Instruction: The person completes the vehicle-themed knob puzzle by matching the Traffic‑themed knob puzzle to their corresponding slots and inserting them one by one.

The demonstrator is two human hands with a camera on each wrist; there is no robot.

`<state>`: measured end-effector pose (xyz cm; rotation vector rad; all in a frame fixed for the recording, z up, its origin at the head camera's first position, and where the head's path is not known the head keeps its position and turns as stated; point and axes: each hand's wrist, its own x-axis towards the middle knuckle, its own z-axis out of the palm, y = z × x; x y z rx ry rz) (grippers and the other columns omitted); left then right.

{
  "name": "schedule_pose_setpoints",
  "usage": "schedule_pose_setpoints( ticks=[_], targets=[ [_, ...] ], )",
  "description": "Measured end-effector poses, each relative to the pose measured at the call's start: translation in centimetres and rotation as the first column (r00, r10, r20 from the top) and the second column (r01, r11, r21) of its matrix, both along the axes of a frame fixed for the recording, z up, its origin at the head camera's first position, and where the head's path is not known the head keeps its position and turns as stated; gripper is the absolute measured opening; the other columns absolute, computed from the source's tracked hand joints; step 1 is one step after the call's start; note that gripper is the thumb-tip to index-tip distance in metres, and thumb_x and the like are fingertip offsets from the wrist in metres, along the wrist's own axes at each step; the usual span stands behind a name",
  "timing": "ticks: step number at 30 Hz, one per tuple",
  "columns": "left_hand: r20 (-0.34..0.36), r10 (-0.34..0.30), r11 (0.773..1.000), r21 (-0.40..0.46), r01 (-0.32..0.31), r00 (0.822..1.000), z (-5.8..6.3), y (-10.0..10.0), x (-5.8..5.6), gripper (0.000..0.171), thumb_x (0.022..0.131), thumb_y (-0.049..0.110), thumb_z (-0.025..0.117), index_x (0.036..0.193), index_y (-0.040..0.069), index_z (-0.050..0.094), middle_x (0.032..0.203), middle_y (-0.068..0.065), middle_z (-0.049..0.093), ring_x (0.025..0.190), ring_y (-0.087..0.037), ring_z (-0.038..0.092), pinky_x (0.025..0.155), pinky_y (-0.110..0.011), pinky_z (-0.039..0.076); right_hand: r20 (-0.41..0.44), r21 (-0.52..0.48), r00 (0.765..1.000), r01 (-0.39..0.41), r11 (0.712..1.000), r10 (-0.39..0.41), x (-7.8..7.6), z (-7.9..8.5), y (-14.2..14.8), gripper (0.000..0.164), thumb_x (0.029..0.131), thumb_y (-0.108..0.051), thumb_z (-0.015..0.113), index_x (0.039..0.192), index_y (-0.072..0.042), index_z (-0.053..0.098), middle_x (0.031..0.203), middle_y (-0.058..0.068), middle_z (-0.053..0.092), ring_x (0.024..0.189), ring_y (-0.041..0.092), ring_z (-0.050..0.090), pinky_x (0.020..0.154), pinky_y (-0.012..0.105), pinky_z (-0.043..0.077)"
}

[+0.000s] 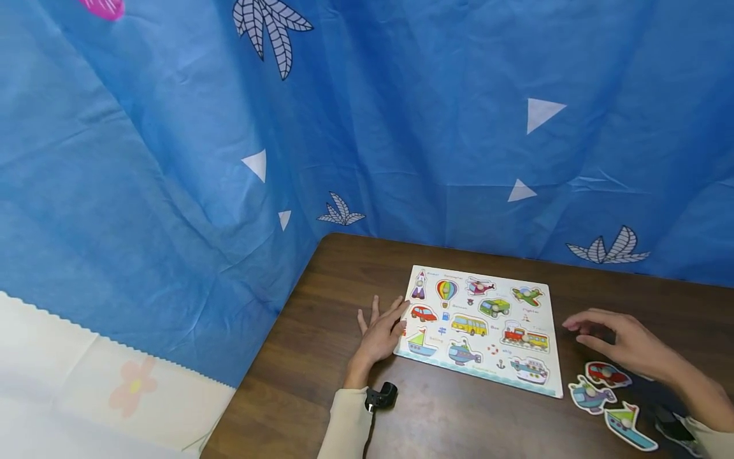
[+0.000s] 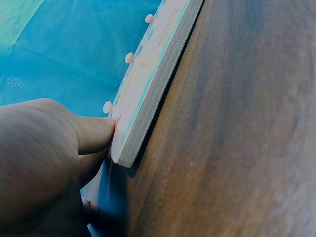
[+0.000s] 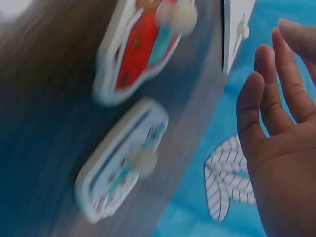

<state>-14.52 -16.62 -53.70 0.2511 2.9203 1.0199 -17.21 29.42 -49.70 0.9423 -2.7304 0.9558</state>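
Note:
A white wooden puzzle board (image 1: 487, 368) with pictured vehicles lies on the table, and pegs stand up from its face in the left wrist view. My left hand (image 1: 378, 338) rests at its left edge with spread fingers, and the thumb (image 2: 96, 133) touches the board's corner. To the right of the board, my right hand (image 1: 636, 344) hovers with loosely bent fingers and holds nothing. Below it lie loose puzzle pieces: a red car (image 1: 608, 374), a submarine (image 1: 592, 396) and a sailboat (image 1: 629, 428). The right wrist view shows a blurred red piece (image 3: 136, 54) and a pale piece (image 3: 121, 165).
The brown wooden table (image 1: 321, 331) backs onto a blue patterned curtain (image 1: 413, 127). White cloth with a flower print (image 1: 134, 386) hangs at the left. A black wrist camera (image 1: 383, 395) sits on the left wrist. Another piece (image 1: 679, 433) is partly hidden near the right wrist.

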Motion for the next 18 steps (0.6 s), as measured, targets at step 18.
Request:
schedule_pose_setpoints(
  ticks=[18],
  targets=[
    [0.011, 0.0, 1.0, -0.002, 0.0, 1.0, 0.3, 0.1, -0.1, 0.046, 0.105, 0.026, 0.048, 0.151, 0.022, 0.047, 0.16, -0.002, 0.04, 0.153, -0.047, 0.001, 0.11, -0.077, -0.008, -0.052, 0.08, 0.998, 0.042, 0.996, -0.038, 1.8, -1.9, 5.9, 0.05, 0.066, 0.017, 0.079, 0.097, -0.021, 0.069, 0.098, -0.023, 0.059, 0.083, -0.008, 0.052, 0.062, 0.013, 0.04]
  ],
)
